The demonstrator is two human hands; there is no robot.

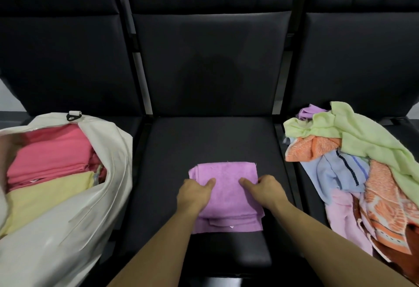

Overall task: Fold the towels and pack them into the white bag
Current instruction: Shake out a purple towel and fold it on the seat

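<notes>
A folded purple towel (pixel 226 187) lies on the middle black seat (pixel 181 141). My left hand (pixel 193 194) grips its left edge, thumb on top and fingers tucked under the side. My right hand (pixel 264 190) grips the right edge the same way. The white bag (pixel 74 214) stands open on the left seat, holding a folded pink towel (pixel 52 152) and a folded yellow towel (pixel 45 198). A loose pile of unfolded towels (pixel 362 173) lies on the right seat: light green, orange patterned, blue striped, pale pink and purple.
Three black padded seats stand in a row with tall backrests (pixel 210 64). Narrow gaps and frame bars (pixel 140 68) separate them. The bag's black clip (pixel 72 117) sits at its far rim.
</notes>
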